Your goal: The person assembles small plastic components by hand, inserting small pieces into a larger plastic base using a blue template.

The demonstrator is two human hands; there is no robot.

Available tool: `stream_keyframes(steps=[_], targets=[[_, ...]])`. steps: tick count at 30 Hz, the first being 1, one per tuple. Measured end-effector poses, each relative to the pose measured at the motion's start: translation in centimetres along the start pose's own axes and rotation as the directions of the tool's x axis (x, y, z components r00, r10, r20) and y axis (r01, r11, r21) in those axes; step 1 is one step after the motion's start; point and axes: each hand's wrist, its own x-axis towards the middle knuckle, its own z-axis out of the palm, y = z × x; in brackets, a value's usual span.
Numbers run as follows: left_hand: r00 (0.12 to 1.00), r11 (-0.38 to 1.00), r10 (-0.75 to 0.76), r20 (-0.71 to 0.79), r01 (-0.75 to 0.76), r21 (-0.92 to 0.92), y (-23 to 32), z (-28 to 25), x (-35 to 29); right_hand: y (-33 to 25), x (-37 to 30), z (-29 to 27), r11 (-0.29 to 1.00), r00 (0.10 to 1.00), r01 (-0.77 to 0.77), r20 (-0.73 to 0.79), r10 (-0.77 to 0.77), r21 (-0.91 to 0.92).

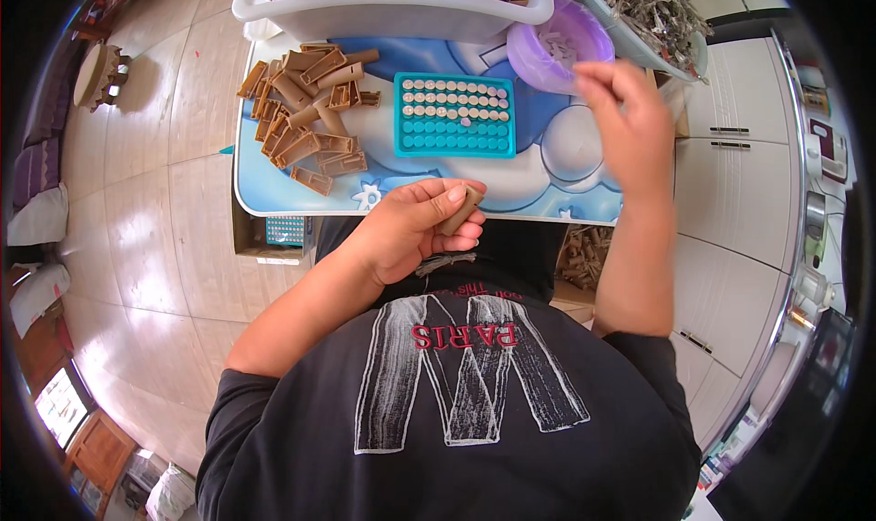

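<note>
My left hand grips a small brown plastic casing between thumb and fingers, just off the table's near edge. My right hand is raised at the right, beside the rim of a purple basin lined with a clear bag. Its fingers are bent together in a pinch and a little blurred; I cannot make out what is between them. On the table lies a teal tray with rows of small round pale pieces in its upper part. Several brown plastic casings are heaped to its left.
The blue patterned table carries a white tub full of brown casings at the back. A grey tub of shredded-looking material stands at the back right. Below the table are a box with another teal tray and a carton of brown pieces.
</note>
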Motion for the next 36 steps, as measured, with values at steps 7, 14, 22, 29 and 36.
stream_keyframes(steps=[7,14,22,29,36], targets=[[1.0,1.0,0.012,-0.024,-0.013,-0.026,-0.1,0.1,0.2,4.4,8.8,1.6,0.633,0.854,0.255,0.478,0.208,-0.731],[0.995,0.999,0.042,-0.089,-0.042,0.003,-0.2,-0.1,0.0,4.8,9.5,2.7,0.738,0.873,0.12,0.425,0.24,-0.664],[0.995,0.999,0.044,-0.093,-0.045,-0.003,-0.4,0.2,0.3,3.7,6.5,-0.5,0.923,0.996,0.028,0.093,0.009,-0.384],[0.997,0.99,0.073,0.017,-0.071,-0.125,-0.8,0.0,0.4,2.1,2.1,0.0,0.971,0.974,-0.205,-0.07,0.214,0.122],[0.957,0.94,0.243,0.157,-0.193,-0.28,-0.6,0.5,-0.1,-1.2,-7.4,4.7,0.668,0.883,-0.467,0.353,0.31,0.58]])
